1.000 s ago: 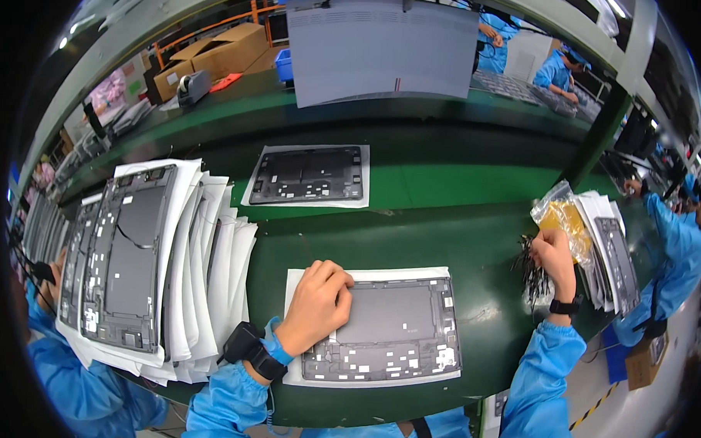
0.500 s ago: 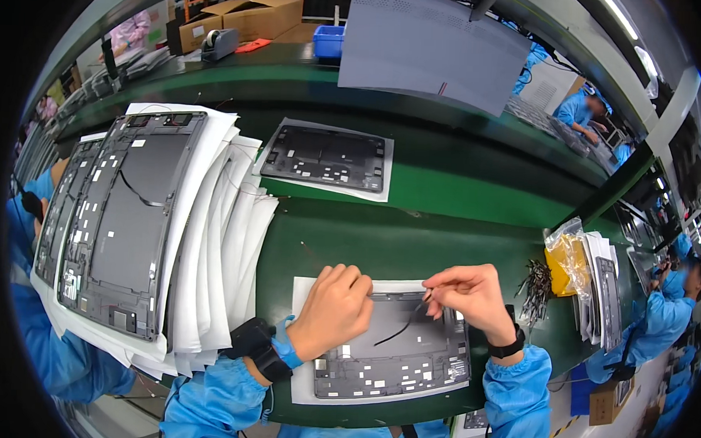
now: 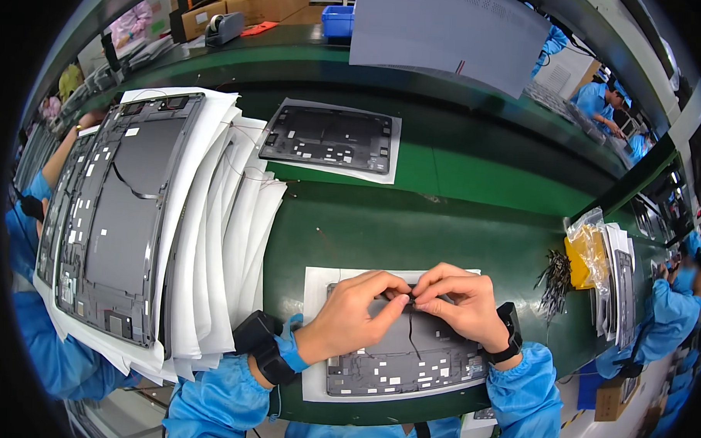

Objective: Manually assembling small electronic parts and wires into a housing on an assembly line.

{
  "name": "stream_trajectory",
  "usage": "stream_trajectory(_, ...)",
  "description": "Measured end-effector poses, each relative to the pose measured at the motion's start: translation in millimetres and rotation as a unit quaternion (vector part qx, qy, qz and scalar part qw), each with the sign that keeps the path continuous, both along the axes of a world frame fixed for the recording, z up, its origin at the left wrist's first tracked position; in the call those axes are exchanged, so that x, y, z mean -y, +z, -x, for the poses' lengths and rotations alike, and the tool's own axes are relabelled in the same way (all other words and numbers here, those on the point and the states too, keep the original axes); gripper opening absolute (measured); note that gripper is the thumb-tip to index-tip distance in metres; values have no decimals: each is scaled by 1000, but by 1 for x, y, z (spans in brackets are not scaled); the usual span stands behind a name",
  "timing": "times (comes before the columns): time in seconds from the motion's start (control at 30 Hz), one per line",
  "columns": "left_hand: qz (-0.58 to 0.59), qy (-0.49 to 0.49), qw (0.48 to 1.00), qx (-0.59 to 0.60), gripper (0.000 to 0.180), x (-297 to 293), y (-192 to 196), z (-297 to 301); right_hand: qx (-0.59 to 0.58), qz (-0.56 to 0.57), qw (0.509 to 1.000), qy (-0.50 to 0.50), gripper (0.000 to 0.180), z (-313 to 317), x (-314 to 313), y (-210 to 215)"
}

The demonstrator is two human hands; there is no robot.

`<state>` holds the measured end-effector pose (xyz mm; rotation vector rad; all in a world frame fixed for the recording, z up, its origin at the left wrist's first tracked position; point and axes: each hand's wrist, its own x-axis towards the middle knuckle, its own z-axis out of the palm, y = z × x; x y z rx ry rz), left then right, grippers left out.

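Note:
A dark grey tablet housing [image 3: 377, 345] with many small white stickers lies on a white sheet [image 3: 312, 384] in front of me. My left hand [image 3: 359, 308] and my right hand [image 3: 462, 304] meet above its far edge, fingertips almost touching. Both are closed in a pinch on the upper end of a thin black flat cable [image 3: 411, 329]. The cable's free end hangs down over the middle of the housing. My fingers hide the cable's pinched tip.
At left stands a tall stack of similar housings [image 3: 127, 203] with white sheets between them. Another housing [image 3: 326, 137] lies farther back on the green bench [image 3: 342, 226]. To the right are a bunch of black cables [image 3: 553, 284] and a yellow bag [image 3: 588, 258]. Co-workers sit at both sides.
My left hand has moved right and its fingers now meet the right hand's at the cable. The right hand has shifted slightly left, and the cable now hangs more upright.

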<state>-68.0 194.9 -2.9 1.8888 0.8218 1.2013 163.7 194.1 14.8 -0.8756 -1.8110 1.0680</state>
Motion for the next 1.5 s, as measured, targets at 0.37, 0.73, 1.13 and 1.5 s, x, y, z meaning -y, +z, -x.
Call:
stream_trajectory(0.37,90,-33,995,5,15,-1,-5,-1,89,-89,990,-64,12,1,4,1)
stream_trajectory(0.73,-358,-8,879,-314,26,-11,-8,6,181,-209,961,-23,21,-6,-8,-3)
stream_trajectory(1.13,-227,-18,910,-346,41,-15,-7,3,239,-266,933,-40,27,-9,-16,-17)
stream_trajectory(1.5,-233,13,906,-354,44,-11,-2,-1,205,-214,953,-63,24,-5,-15,-21)
